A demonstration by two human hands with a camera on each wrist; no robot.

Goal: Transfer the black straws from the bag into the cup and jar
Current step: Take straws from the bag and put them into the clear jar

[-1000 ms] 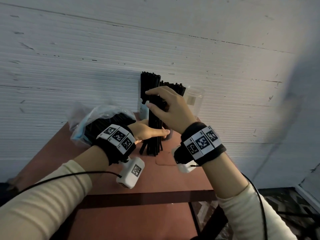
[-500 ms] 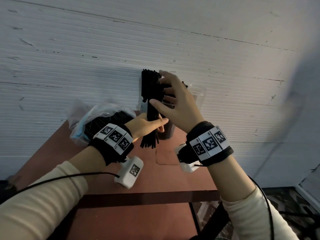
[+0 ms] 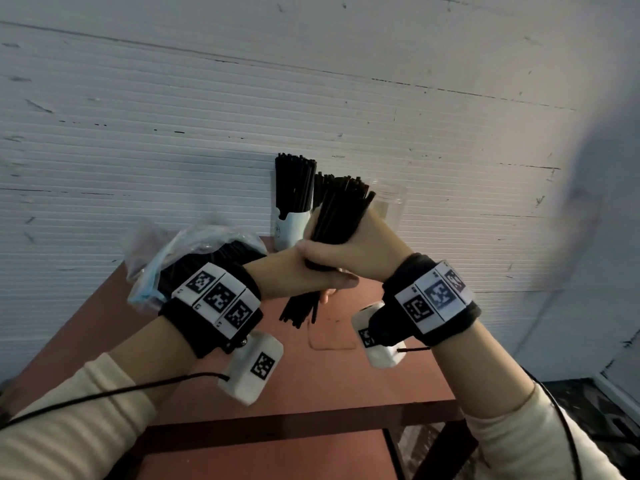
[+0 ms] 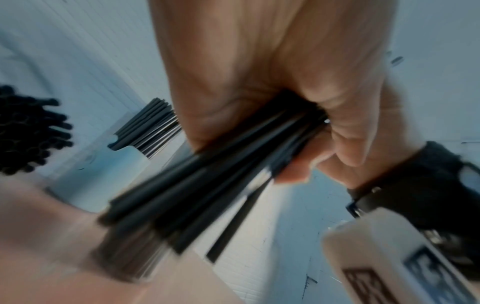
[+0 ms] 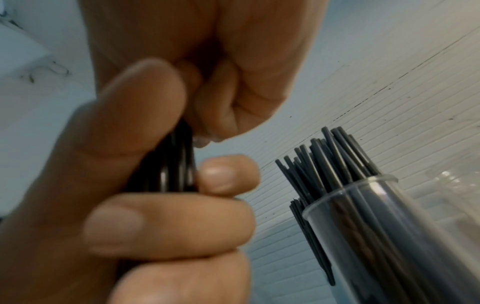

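Note:
Both hands grip one bundle of black straws (image 3: pixel 341 209) above the table. My left hand (image 3: pixel 311 277) wraps it from the left. Just above, my right hand (image 3: pixel 360 249) closes round its middle. The bundle leans with its top to the right, and its lower ends (image 3: pixel 299 311) hang free over the table. A white paper cup (image 3: pixel 289 225) packed with straws stands behind it. Close to my right hand stands a clear jar (image 5: pixel 363 226) full of straws. The plastic bag (image 3: pixel 194 247) with more straws lies at the left.
A second clear jar (image 3: pixel 389 206), which looks empty, stands at the back right against the white ribbed wall (image 3: pixel 311 81). The red-brown table (image 3: pixel 311 382) ends close to me, with dark floor at the lower right.
The bundle has risen off the table and tilted to the right. My right hand, open over the straw tops before, now grips the bundle's middle.

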